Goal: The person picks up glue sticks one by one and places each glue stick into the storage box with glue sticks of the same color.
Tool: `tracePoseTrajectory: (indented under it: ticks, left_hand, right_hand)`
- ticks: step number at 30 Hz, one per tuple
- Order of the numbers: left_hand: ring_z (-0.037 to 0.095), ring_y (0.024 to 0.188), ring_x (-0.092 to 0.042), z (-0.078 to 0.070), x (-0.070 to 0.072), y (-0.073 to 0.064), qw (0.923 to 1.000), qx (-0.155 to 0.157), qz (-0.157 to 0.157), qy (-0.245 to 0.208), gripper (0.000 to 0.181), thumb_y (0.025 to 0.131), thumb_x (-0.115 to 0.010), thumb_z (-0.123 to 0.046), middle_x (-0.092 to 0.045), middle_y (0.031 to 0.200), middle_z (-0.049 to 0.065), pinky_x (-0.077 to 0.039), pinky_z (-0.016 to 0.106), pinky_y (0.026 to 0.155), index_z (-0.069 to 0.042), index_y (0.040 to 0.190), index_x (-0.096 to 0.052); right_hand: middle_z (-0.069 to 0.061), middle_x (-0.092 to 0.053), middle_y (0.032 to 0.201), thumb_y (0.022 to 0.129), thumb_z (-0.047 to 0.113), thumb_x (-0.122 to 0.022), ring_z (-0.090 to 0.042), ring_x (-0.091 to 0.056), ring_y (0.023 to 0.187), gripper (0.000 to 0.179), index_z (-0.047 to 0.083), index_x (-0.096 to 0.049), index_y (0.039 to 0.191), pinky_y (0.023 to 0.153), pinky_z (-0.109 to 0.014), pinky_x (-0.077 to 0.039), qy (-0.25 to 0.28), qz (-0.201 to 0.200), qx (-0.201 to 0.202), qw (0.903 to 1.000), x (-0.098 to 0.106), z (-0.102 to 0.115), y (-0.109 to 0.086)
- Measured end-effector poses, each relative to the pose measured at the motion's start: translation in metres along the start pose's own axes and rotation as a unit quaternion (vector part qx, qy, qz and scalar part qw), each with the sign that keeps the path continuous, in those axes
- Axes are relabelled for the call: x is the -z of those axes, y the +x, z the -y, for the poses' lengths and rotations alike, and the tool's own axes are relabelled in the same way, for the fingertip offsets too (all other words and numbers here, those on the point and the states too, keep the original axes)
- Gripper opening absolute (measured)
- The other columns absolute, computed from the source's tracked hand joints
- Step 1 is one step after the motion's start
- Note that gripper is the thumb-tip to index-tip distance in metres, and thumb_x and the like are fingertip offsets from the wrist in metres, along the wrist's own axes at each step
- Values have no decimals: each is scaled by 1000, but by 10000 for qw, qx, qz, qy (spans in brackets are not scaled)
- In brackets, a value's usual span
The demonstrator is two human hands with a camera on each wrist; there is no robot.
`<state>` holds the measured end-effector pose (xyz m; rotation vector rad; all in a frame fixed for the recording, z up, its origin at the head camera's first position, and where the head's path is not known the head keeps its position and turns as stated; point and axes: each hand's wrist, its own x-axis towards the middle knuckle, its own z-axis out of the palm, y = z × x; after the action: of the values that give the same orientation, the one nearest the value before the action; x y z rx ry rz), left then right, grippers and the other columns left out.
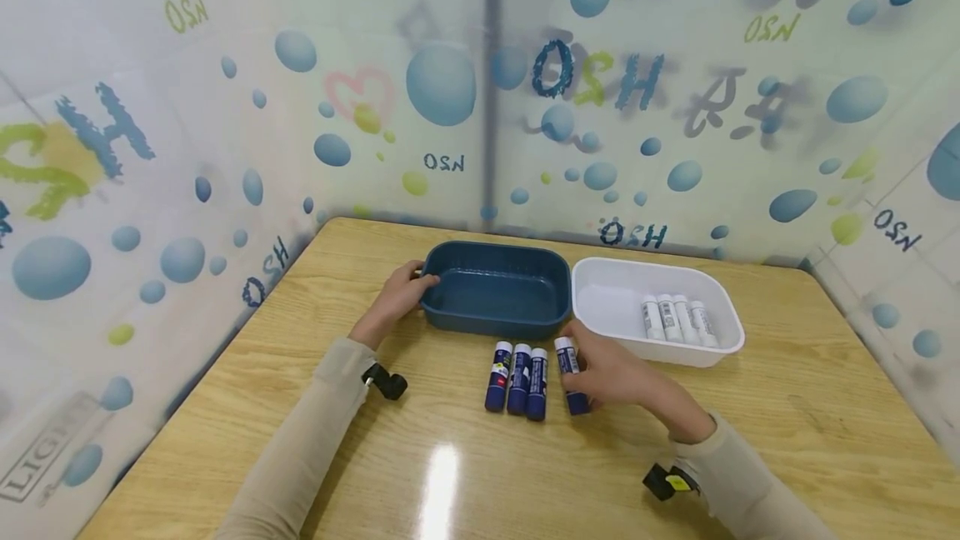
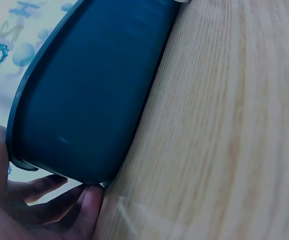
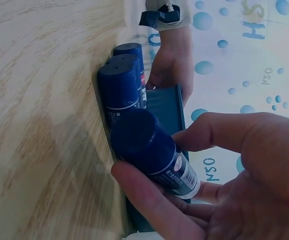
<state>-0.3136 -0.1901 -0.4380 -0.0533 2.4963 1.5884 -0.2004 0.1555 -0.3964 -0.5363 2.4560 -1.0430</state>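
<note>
We see a curtain printed with bubbles and H2O lettering across the upper frame, and a wood-grain table below. Near the centre we have a dark blue plastic bin; just beside it, right of centre, sits a white plastic bin. At lower right of centre, the right hand curls thumb and fingers around a navy glue stick. Left of centre, the left hand grips the dark blue bin's left end, thumb over the rim. Three more navy glue sticks lie in a close row at lower centre, white ends toward that bin. Inside the white bin, we count four white glue sticks.
</note>
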Motion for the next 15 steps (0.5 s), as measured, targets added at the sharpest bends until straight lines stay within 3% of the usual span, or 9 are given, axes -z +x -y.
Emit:
tracePoseTrajectory:
  ticks: [7, 15]
  left_hand:
    - [33, 124, -62, -2, -1, 2, 10000, -31, -6, 40, 56, 107, -52, -32, -52, 149, 22, -57, 34, 89, -7, 156, -40]
    - [36, 131, -59, -1, -2, 0, 10000, -16, 14, -54, 57, 108, -51, -31, -48, 153, 23, -56, 39, 95, -6, 157, -38]
  right_hand:
    - [-12, -62, 91, 95, 10, -67, -18, -67, 67, 48, 6, -40, 135, 57, -40, -61, -74, 49, -11, 10000, 4, 2, -1]
    - [-12, -66, 95, 95, 11, -66, -18, -68, 70, 50, 5, -41, 138, 59, -37, -62, -54, 93, 16, 9999, 10, 11, -1]
